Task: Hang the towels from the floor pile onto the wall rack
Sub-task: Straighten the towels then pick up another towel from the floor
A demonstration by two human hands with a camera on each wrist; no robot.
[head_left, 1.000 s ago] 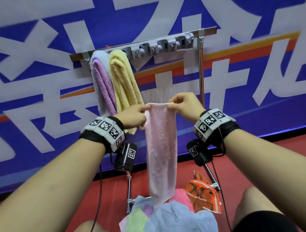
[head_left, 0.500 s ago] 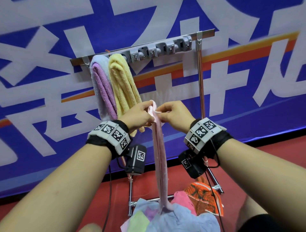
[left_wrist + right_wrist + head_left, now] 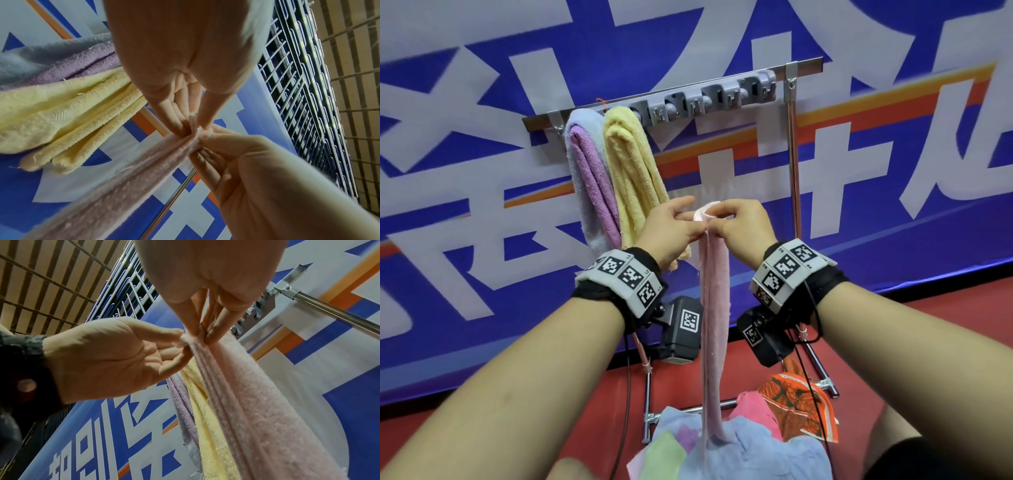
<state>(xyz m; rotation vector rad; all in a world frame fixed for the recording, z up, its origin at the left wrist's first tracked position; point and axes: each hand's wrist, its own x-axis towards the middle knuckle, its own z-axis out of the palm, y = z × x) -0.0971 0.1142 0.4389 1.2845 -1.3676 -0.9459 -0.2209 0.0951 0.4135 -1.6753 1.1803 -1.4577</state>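
A pale pink towel (image 3: 714,308) hangs in a narrow folded strip, its lower end touching the floor pile (image 3: 739,448). My left hand (image 3: 674,229) and right hand (image 3: 736,224) pinch its bunched top edge together, side by side, below the rack. In the left wrist view the left fingertips (image 3: 180,128) squeeze the pink towel (image 3: 123,178) against the right hand (image 3: 236,162). In the right wrist view my right fingers (image 3: 205,331) clamp the pink towel (image 3: 257,402). The wall rack (image 3: 709,99) carries a lavender towel (image 3: 589,178) and a yellow towel (image 3: 633,174) at its left; the grey clips to the right are free.
A metal stand pole (image 3: 794,150) runs down at the rack's right end to a base on the red floor. The pile holds light blue, green, pink and orange patterned cloths (image 3: 794,404). A blue banner wall (image 3: 482,240) lies behind. A knee (image 3: 914,459) shows at bottom right.
The pink towel was spread flat between my hands a second ago. My hands have come together and gathered its top edge into a narrow bunch, and they have risen slightly toward the rack.
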